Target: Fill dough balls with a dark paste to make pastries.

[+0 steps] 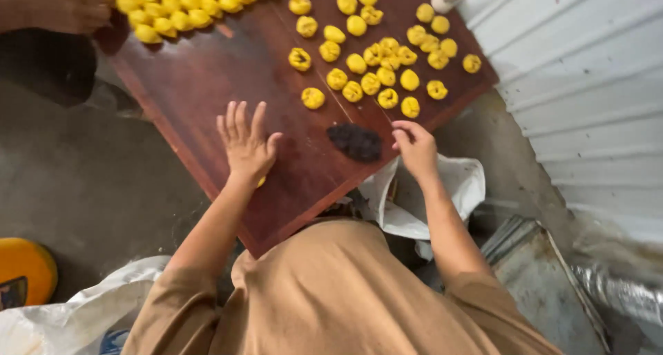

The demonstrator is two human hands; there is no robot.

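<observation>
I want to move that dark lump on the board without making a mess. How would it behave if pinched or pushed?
The dark lump looks crumbly and matte, so a pinch would probably break off a bit rather than lift it whole. It lies low and flat on the wooden board, so it should not roll. Pushed, it might smear or shed crumbs. The right hand is beside it.

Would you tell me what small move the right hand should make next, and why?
Probably pinch some dark filling: the right hand hovers beside that mound with fingertips together, while the left hand presses flat on a yellow dough piece on the wooden board.
</observation>
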